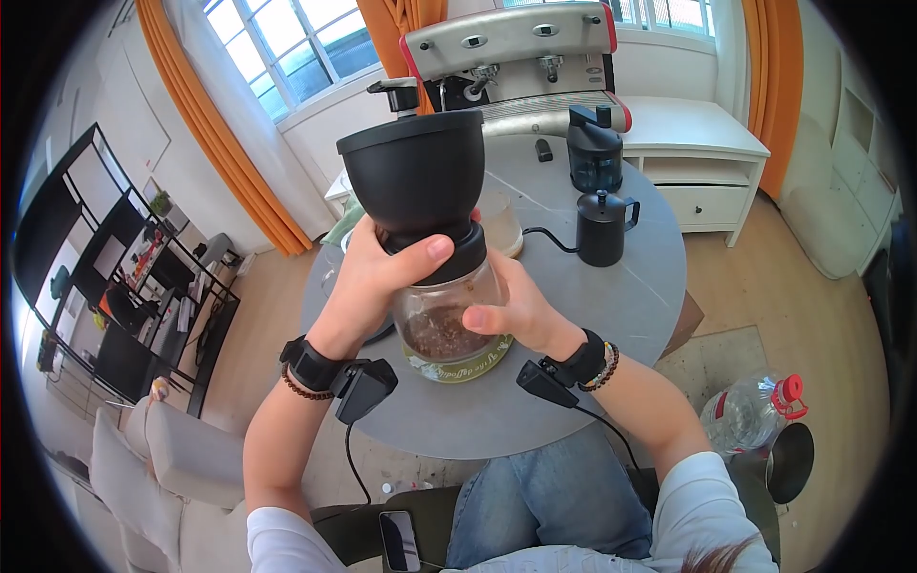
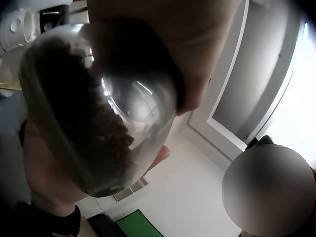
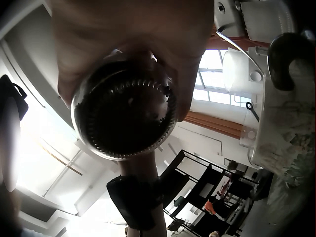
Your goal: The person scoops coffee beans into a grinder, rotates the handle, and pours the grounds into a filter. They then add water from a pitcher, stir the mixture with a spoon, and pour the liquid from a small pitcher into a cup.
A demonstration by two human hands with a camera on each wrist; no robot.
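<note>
Both hands hold a coffee grinder with a black hopper (image 1: pixel 413 177) and a clear glass jar (image 1: pixel 458 294) below it. My left hand (image 1: pixel 368 277) grips the black neck, thumb across the collar, its other fingers hidden behind. My right hand (image 1: pixel 523 310) wraps the jar's side with its thumb on the glass. Brown coffee grounds (image 1: pixel 441 334) lie inside, piled to one side of the jar in the left wrist view. The jar's round, ridged bottom (image 3: pixel 128 118) shows in the right wrist view, raised off the table. A green printed item (image 1: pixel 463 369) appears below the jar.
On the round grey table (image 1: pixel 611 315) stand a black gooseneck kettle (image 1: pixel 600 234), a dark see-through container (image 1: pixel 594 158) and a glass vessel (image 1: pixel 501 227) behind the grinder. An espresso machine (image 1: pixel 511 57) sits at the back. A water bottle (image 1: pixel 745 415) stands at the right.
</note>
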